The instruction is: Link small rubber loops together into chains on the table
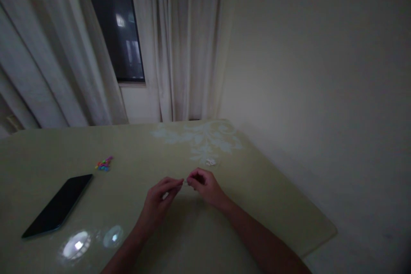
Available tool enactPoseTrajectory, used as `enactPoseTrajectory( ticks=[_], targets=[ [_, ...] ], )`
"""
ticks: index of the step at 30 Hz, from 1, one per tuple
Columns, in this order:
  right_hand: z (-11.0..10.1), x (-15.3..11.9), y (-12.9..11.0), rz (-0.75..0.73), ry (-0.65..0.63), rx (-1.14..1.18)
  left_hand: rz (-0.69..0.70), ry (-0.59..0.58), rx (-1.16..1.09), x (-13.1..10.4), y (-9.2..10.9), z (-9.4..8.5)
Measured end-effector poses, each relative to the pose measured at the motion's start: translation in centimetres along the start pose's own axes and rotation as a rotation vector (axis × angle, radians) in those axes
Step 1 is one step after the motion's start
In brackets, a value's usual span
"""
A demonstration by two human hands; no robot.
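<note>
My left hand (162, 196) and my right hand (205, 185) meet fingertip to fingertip just above the table (135, 150). Both are closed in a pinch. Between the fingertips shows a tiny pale piece (185, 182), too small for me to name; the fingers cover most of it. Just beyond my right hand lies a little heap of white pieces (210, 162). Off to the left sits a small pile of brightly coloured pieces (104, 164) in pink, orange, green and blue, whose kind I cannot make out.
A dark tablet or large phone (59, 205) lies flat at the left. Lamp reflections gleam on the glossy tabletop near it. A wall (305, 94) borders the table on the right, and curtains (189, 43) with a dark window (115, 25) stand behind.
</note>
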State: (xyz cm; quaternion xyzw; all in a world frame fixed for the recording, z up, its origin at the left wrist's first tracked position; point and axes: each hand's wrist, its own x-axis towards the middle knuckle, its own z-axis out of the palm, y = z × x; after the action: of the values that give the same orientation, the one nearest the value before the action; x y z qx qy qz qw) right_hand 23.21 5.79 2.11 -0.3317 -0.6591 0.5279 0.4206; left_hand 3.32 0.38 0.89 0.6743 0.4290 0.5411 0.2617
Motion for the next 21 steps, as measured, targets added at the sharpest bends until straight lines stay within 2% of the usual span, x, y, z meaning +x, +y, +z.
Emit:
enactPoseTrajectory(
  ticks=[6,12,15,21],
  targets=[
    [0.2,-0.4,0.1,-0.023,-0.079,0.015,-0.101,-0.002,-0.012,-0.3,0.1,0.3],
    [0.0,-0.3,0.1,-0.026,-0.031,-0.021,-0.089,-0.027,-0.048,-0.6,-0.4,0.2],
    [0.0,-0.3,0.0,-0.017,-0.059,0.007,-0.071,-0.022,0.008,-0.8,-0.5,0.3],
    [0.3,-0.4,-0.1,-0.016,-0.049,0.026,-0.048,0.016,0.058,-0.6,0.5,0.7]
  ],
)
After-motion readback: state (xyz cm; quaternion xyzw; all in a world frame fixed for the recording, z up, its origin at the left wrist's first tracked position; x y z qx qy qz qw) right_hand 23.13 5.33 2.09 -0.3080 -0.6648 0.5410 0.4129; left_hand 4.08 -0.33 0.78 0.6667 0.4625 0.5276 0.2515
